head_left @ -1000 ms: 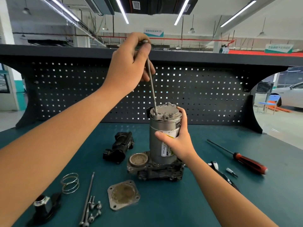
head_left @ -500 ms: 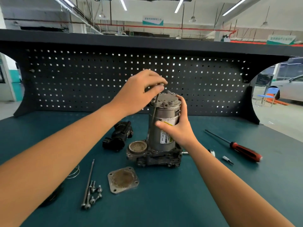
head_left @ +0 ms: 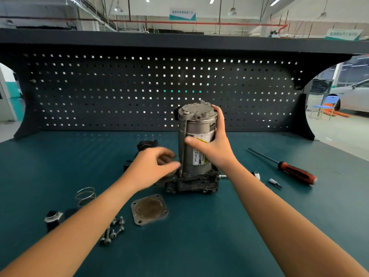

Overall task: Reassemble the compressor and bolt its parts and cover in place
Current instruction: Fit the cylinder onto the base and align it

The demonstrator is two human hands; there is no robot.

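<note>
1. My right hand [head_left: 213, 148] wraps the compressor [head_left: 196, 127] at its labelled middle, thumb in front, fingers curled round the back.
2. My left hand [head_left: 151, 168] is blurred, fingers loosely bent beside the long bolt [head_left: 183, 140]; I cannot tell whether it grips anything.
3. The compressor stands upright on the bench [head_left: 199, 246], the long bolt running down its left side.
4. Nearer me lie the cover plate [head_left: 149, 209], loose bolts [head_left: 113, 230] and a spring [head_left: 85, 194]; the screwdriver [head_left: 295, 170] lies to my right.
</note>
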